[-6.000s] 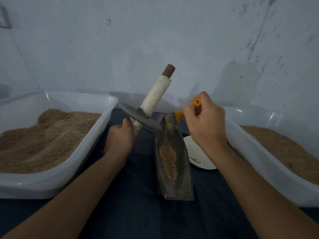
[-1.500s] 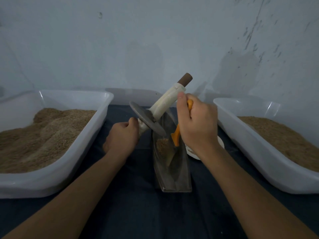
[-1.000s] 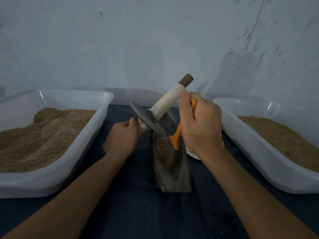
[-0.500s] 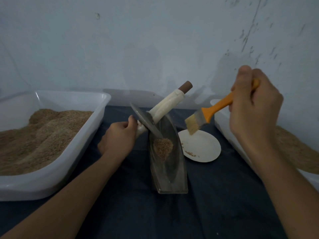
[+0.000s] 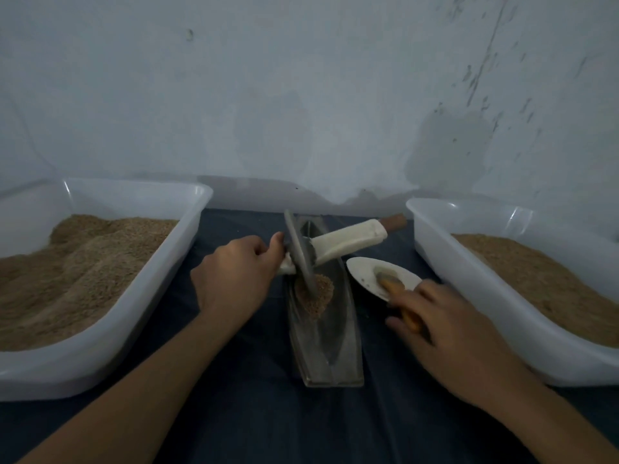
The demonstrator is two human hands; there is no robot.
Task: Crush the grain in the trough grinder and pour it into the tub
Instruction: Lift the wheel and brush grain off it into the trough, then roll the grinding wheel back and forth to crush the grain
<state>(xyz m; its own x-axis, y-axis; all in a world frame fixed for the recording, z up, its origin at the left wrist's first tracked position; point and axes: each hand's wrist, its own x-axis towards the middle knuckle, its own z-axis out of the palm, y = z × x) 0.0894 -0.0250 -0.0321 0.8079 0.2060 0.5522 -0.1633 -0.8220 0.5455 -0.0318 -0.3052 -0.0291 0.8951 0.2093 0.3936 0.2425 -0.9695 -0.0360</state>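
While the left hand (image 5: 234,279) grips the near end of the grinder wheel's axle, fingers curled round it, the metal wheel (image 5: 299,254) stands on edge in the trough (image 5: 330,356), its rim in a small heap of grain (image 5: 315,296) toward the trough's far half; the cream-wrapped handle (image 5: 350,239) juts out to the right. Right hand (image 5: 449,333), low beside the trough: fingers loosely round the orange brush handle (image 5: 407,313), whose blurred head lies on the white plate (image 5: 365,269). Two white tubs of grain, left (image 5: 100,343) and right (image 5: 502,329), flank a dark-clothed worktop (image 5: 268,423).
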